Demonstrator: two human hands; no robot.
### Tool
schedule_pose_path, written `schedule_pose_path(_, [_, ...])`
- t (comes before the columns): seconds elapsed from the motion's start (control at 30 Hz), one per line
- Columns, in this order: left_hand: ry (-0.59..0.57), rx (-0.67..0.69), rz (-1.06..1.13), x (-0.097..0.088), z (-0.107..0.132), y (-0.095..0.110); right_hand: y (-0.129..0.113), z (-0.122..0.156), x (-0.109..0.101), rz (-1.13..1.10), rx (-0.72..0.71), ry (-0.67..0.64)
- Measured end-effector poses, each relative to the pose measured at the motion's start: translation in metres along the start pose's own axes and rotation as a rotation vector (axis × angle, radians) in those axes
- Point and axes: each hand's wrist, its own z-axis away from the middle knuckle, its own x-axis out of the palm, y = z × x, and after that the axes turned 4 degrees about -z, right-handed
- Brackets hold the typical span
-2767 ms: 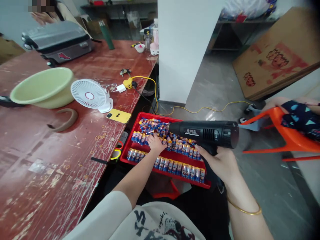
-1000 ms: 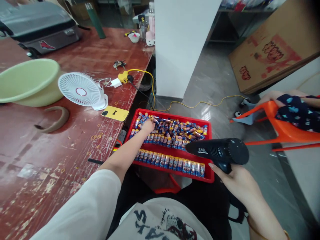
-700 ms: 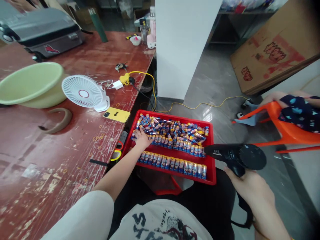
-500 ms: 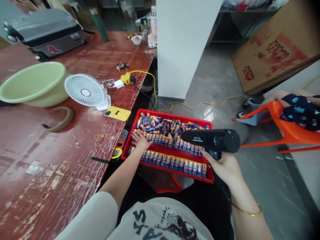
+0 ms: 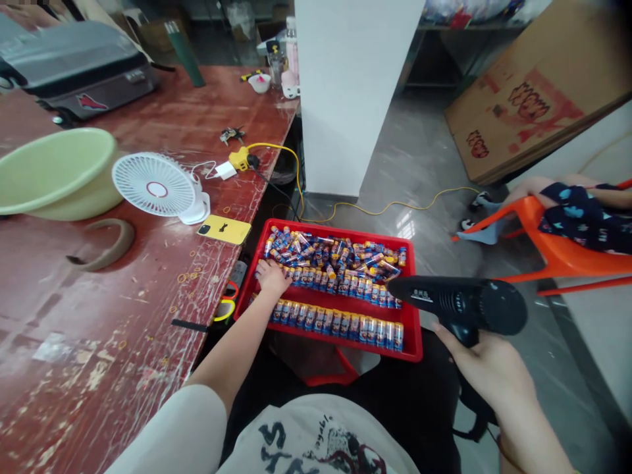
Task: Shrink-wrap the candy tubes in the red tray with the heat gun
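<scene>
From the left hand (image 5: pixel 273 278), its grip hard to tell, the upper tube row (image 5: pixel 363 288) runs rightward. The right hand (image 5: pixel 494 364), clamped round the blower (image 5: pixel 457 301), sits beyond its far end.

Small yellow-capped tubes (image 5: pixel 328 320), two rows and a loose heap, in a red tray (image 5: pixel 411 336), black blower (image 5: pixel 457 303) over its right rim

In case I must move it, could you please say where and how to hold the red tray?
I'd probably grip the red tray by its short-end rims, from left and right together: it's wide, with raised walls and loose tubes inside.
</scene>
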Motion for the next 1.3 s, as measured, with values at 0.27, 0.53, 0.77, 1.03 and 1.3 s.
schedule_pose_path(0.27, [-0.059, 0.041, 0.113, -0.006, -0.017, -0.008, -0.052, 0.000, 0.010, -0.104, -0.054, -0.124])
schedule_pose_path(0.53, [0.136, 0.170, 0.224, -0.042, -0.055, 0.029, -0.055, -0.003, 0.014, -0.148, -0.074, -0.042])
schedule_pose_path(0.77, [0.189, 0.983, 0.132, -0.012, 0.020, 0.115, -0.021, 0.004, -0.004, -0.192, 0.065, 0.016])
schedule_pose_path(1.03, [0.160, 0.879, 0.028, 0.004, 0.004, 0.159, 0.021, 0.022, -0.013, -0.178, 0.234, 0.006])
schedule_pose_path(1.3, [-0.031, 0.961, 0.101, -0.018, 0.007, 0.145, 0.014, 0.023, -0.005, -0.266, 0.193, -0.003])
